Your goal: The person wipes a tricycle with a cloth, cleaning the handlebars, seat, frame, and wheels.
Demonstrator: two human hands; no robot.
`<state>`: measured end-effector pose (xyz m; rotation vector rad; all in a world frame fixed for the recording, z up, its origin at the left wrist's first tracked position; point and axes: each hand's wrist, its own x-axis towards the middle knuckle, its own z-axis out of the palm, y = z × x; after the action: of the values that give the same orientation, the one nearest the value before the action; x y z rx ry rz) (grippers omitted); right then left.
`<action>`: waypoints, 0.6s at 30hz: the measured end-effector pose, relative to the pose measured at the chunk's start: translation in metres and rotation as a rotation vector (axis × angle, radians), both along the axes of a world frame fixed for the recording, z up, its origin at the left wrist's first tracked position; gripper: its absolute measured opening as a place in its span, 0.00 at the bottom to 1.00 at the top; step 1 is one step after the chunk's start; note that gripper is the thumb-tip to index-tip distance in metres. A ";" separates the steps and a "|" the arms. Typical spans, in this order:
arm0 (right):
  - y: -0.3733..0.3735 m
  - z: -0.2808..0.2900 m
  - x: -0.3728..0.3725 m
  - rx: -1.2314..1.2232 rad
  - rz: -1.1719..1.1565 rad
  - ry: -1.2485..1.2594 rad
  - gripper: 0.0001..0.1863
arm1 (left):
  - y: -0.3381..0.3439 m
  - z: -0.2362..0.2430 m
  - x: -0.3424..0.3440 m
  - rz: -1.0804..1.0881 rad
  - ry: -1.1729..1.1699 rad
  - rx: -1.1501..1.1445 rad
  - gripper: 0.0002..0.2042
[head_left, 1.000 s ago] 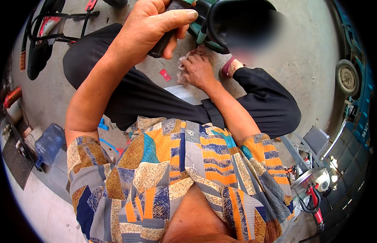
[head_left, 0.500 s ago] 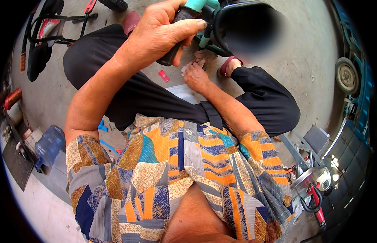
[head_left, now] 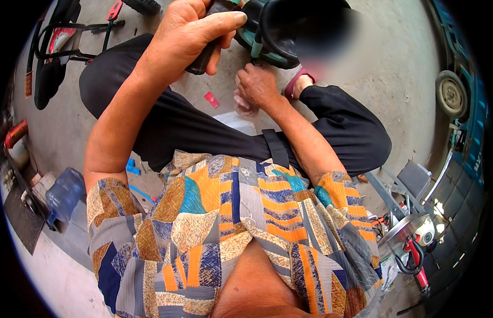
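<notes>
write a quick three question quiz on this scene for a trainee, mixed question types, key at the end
1. Multiple choice: which hand holds the pale crumpled cloth?
a) left
b) right
c) neither

2. True or false: the flat red piece is pinched between the right hand's fingers.

3. Fill in the missing word: the left hand is closed around a dark ____.

Key:
1. b, the right hand.
2. False; the flat red piece lies on the floor, apart from both hands.
3. handle
</notes>
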<state>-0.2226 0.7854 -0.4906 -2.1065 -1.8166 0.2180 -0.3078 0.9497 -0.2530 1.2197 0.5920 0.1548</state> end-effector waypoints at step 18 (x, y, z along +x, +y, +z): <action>-0.006 -0.012 0.012 0.036 -0.444 0.777 0.09 | 0.006 -0.007 -0.005 -0.006 -0.021 0.013 0.06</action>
<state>-0.2109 0.7796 -0.5025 -1.9373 -0.8834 0.7492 -0.3129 0.9560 -0.2602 1.2314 0.5692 0.1663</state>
